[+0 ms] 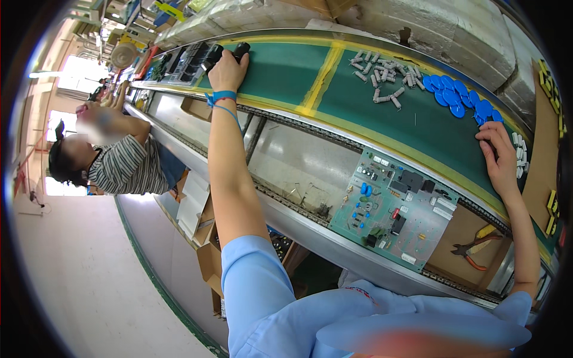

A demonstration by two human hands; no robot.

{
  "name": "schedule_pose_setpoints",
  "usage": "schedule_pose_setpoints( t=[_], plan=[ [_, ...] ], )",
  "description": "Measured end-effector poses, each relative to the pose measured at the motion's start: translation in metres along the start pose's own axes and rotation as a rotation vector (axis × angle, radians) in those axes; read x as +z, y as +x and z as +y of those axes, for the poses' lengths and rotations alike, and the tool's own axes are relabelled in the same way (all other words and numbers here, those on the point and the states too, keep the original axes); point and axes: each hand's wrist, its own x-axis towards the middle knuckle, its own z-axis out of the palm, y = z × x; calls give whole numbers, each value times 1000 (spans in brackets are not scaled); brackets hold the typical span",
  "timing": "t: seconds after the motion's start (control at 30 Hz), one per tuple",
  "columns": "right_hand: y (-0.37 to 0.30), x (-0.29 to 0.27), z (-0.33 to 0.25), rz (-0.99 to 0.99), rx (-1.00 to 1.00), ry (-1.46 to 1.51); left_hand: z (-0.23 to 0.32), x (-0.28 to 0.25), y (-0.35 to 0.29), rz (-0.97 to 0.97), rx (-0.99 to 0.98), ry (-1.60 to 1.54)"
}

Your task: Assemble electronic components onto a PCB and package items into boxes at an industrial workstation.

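Note:
My left hand (228, 73), with a blue band round its wrist, reaches to the far left of the green bench. Its fingers are closed about black cylindrical parts that look like capacitors (241, 51); how many it grips is partly hidden. My right hand (500, 156) rests at the right, fingers loosely bent and apart, with nothing visible in it. Close to its fingertips lie blue discs (458, 95), and white cylindrical parts (520, 156) lie beside its back. Between my arms, a populated green circuit board (394, 209) sits across the conveyor rails.
Grey cylindrical parts (382, 74) lie scattered on the green bench top (280, 65). Beyond my left hand stand dark parts (185, 62). Orange-handled cutters (471, 247) lie in a cardboard tray below the board. Yellow-and-black parts (552, 209) line the right edge. Another person (128, 158) works at the left.

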Motion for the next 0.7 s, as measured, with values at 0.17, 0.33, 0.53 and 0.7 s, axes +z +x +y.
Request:
schedule_pose_setpoints(
  t=[0.17,0.33,0.53,0.7],
  plan=[
    [-1,-1,-1,9,-24,37,-38,0,-6,490,-187,-275],
    [-6,-3,-3,25,-25,-14,-27,-40,-16,-89,-428,-1868],
    [-7,-2,2,50,-90,-35,66,-153,-142,-883,-159,-2224],
    [-8,-8,7,184,-315,-41,130,-214,-270,-1209,-221,-2136]
  ],
)
